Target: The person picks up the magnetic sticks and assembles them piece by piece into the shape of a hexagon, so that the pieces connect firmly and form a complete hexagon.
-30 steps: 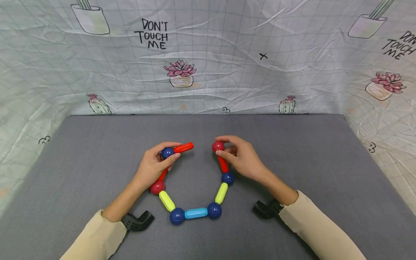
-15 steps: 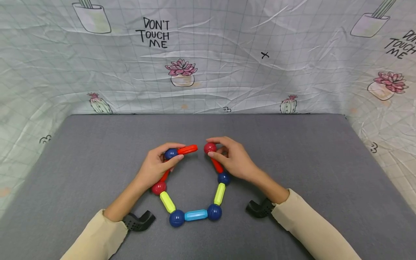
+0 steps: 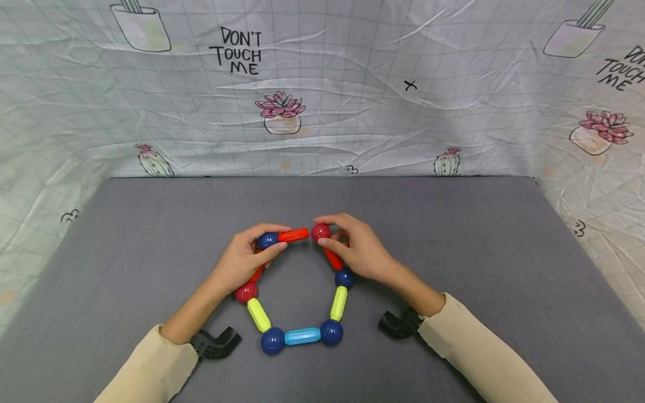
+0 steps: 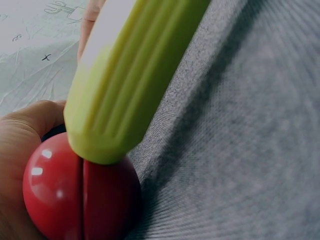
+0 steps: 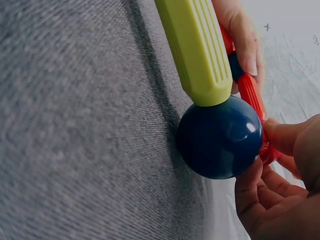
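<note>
A ring of magnetic rods and balls lies between my hands in the head view. My left hand (image 3: 241, 262) pinches a dark blue ball (image 3: 268, 241) and the base of a red rod (image 3: 294, 235). The rod's free tip is right at a red ball (image 3: 320, 233), which my right hand (image 3: 365, 252) holds between thumb and fingers. Below it, another red rod (image 3: 332, 259) leads to a blue ball (image 5: 220, 137) and yellow-green rod (image 5: 197, 50). On the left, a red ball (image 4: 80, 190) joins a yellow-green rod (image 4: 125, 75). A light blue rod (image 3: 303, 336) forms the near side.
The grey table top (image 3: 478, 252) reaches back to a wrinkled patterned cloth (image 3: 353, 112), which also hangs at both sides. Black wrist cameras (image 3: 216, 343) sit at the beige sleeves, close above the table.
My right hand has moved left with its red ball, bringing it up to the red rod's tip. My left hand has shifted slightly right, and the gap at the far side has narrowed.
</note>
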Demonstrator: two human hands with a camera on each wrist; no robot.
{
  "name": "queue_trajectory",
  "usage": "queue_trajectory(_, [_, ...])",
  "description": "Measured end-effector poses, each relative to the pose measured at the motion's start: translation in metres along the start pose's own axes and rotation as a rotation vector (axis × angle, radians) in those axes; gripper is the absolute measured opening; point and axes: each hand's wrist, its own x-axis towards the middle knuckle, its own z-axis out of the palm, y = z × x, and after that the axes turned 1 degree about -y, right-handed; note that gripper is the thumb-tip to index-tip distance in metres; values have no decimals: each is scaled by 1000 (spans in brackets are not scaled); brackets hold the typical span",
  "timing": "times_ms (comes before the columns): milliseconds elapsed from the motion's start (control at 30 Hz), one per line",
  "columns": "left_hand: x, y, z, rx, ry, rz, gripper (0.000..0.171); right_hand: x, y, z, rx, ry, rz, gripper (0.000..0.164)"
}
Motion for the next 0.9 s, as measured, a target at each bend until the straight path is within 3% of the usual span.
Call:
queue_trajectory(133, [0,0,1,0,0,7,26,0,-1,2,-5,-11,-10,38])
queue_trajectory(233, [-2,12,1,10,-2,-3,25,0,-2,2,-3,-12,-13,37])
queue_trajectory(400, [-2,16,0,17,0,-10,26,1,-1,3,-26,-19,-33,38])
queue_trajectory(500, [-1,11,0,14,1,-11,27,1,0,4,-54,-35,-50,38])
queue_trajectory(733, [3,-19,0,4,3,-14,30,0,1,4,-88,-55,-75,39])
queue_trajectory(900, [3,-25,0,23,2,-7,28,0,0,4,-121,-73,-87,39])
